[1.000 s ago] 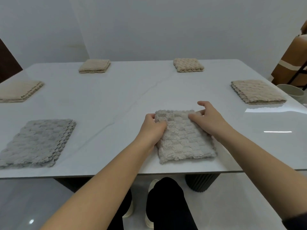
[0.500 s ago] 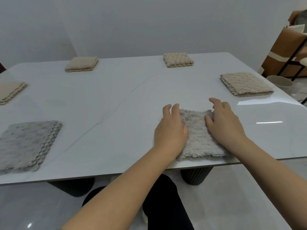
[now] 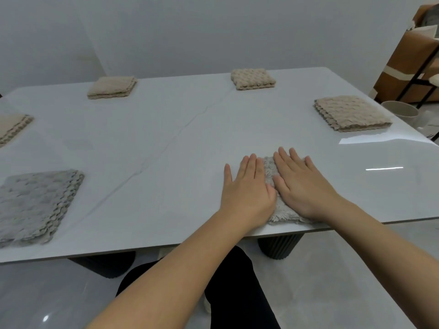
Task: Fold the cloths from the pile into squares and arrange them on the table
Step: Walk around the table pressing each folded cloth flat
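A folded grey fluffy cloth [image 3: 269,170] lies at the near edge of the white table [image 3: 166,143], right of centre. My left hand [image 3: 247,191] lies flat on its left side and my right hand [image 3: 301,184] lies flat on its right side, fingers straight and pointing away from me. The hands cover most of the cloth; only a strip between them and its near fringe show. Other folded cloths sit around the table: a grey one [image 3: 35,203] at the near left, and beige ones at the far left [image 3: 111,87], far middle [image 3: 253,78], right [image 3: 351,112] and left edge [image 3: 11,128].
A round pale bin [image 3: 400,111] stands on the floor past the table's right corner, next to a brown chair with a black frame [image 3: 413,67]. Dark ribbed table legs [image 3: 280,245] show under the near edge. My dark trousers are below the table.
Both hands went from gripping the cloth's far corners to lying flat on it. The cloth now looks narrower, and the view has shifted left so it sits further right.
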